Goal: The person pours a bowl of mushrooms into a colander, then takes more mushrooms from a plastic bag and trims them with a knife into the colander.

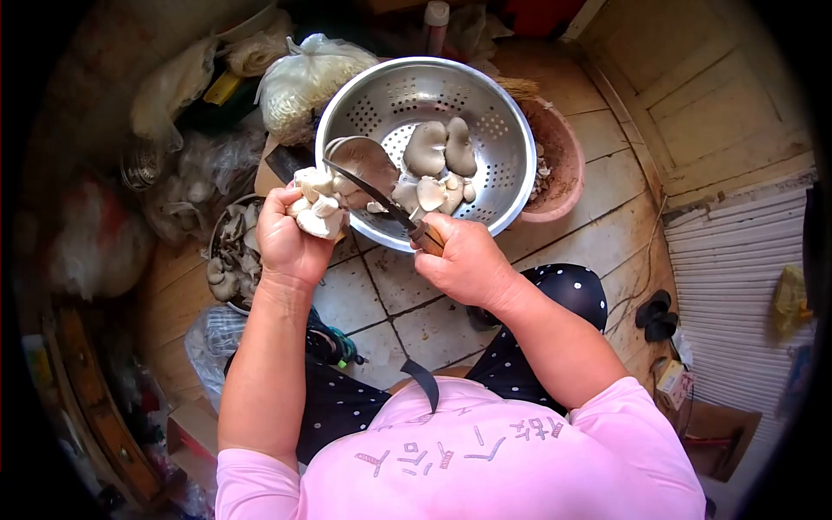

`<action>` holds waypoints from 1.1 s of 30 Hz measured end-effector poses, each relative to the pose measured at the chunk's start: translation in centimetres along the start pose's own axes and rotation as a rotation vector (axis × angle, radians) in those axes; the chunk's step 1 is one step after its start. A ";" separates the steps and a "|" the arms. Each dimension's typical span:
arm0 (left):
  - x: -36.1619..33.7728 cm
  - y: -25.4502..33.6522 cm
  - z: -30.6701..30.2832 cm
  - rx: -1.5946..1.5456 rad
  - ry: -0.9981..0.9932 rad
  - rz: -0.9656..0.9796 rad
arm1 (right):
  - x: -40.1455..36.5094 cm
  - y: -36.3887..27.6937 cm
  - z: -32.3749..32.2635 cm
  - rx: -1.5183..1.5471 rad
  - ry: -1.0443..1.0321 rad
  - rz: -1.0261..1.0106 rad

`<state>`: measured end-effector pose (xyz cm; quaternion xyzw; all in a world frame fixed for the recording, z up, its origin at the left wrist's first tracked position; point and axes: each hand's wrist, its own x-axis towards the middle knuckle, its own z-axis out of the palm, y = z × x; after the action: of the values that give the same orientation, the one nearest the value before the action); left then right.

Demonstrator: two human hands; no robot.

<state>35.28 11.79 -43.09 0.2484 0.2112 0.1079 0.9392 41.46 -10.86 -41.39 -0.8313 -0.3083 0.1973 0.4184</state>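
Observation:
My left hand is closed around the pale stem end of an oyster mushroom cluster, whose grey-brown cap reaches over the left rim of a metal colander. In my right hand is the wooden handle of a knife. Its dark, curved blade crosses in front of the cluster's cap, the tip near the colander's left rim. Inside the colander lie several cut oyster mushrooms, grey caps and pale stems together.
A pink basin with scraps stands right of the colander. On the left is a container of more mushrooms, beside plastic bags. A stuffed clear bag sits behind. Tiled floor shows between my knees; a spray can stands at the back.

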 end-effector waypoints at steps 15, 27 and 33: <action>-1.9 -1.1 2.8 0.200 -0.137 -0.025 | 0.1 -0.6 0.1 -0.120 0.011 0.044; -2.1 -2.1 1.9 0.062 0.019 -0.113 | 0.2 -1.3 1.2 -0.167 0.056 -0.047; -1.8 -1.9 1.2 -0.007 -0.012 -0.165 | 0.4 -1.1 1.4 -0.232 0.145 -0.136</action>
<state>34.41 9.12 -42.47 0.2273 0.2249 0.0296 0.9470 40.58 -9.27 -41.26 -0.8634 -0.3535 0.0712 0.3528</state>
